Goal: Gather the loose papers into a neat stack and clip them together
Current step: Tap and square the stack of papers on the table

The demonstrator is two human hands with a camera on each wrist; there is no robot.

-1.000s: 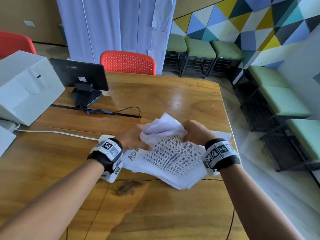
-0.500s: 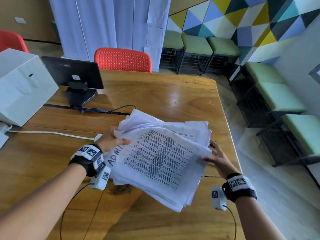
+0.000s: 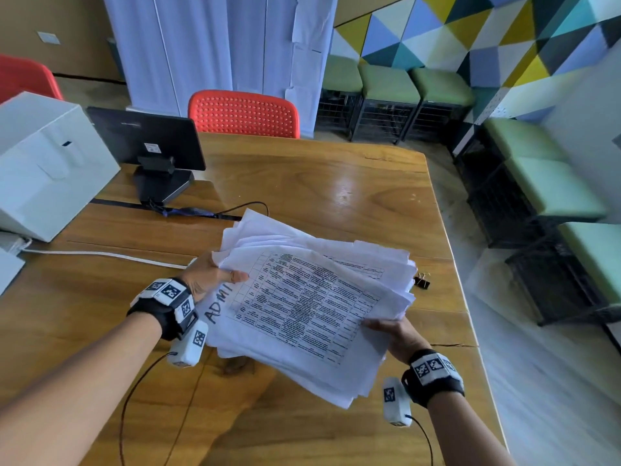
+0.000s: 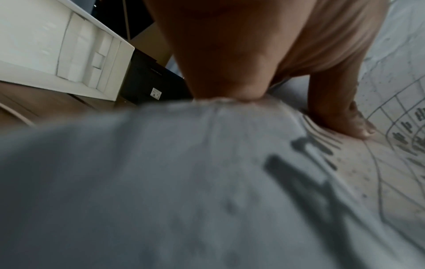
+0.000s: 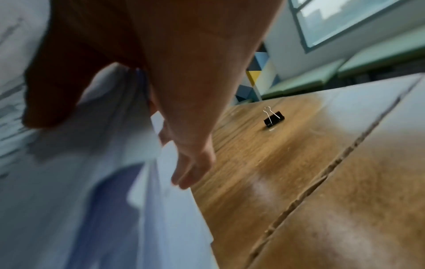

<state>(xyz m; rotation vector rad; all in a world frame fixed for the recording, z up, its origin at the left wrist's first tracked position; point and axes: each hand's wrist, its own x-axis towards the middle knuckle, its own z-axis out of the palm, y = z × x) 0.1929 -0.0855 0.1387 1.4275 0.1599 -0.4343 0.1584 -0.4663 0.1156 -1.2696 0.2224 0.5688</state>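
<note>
A big wooden tabletop [image 3: 302, 183] is filling most of the head view, from the lower left up past the middle. At the left edge of the frame a white box [image 3: 47, 163] is sitting on it, and a black screen [image 3: 148, 139] on a stand is standing just beside the box, to its right. A red chair [image 3: 243, 114] is peeking up behind the far side of the tabletop, in the upper middle of the frame.

You are holding the stack of papers [image 3: 312, 307] up in the middle of the frame, above the tabletop. The sheets are not lined up; their edges are fanning out at the top and on the right. The top sheet is showing a printed grid of small words and some big hand-written letters near its left edge.

Your left hand [image 3: 210, 275] is pinching the left edge of the stack, with the thumb lying on the top sheet and the fingers hidden underneath. Your right hand [image 3: 398, 334] is pinching the lower right corner, thumb on top and fingers reaching along the underside.

A small black binder clip [image 3: 422, 281] is lying on the tabletop just past the right edge of the papers, right of the middle of the frame. Nothing is touching it.
</note>
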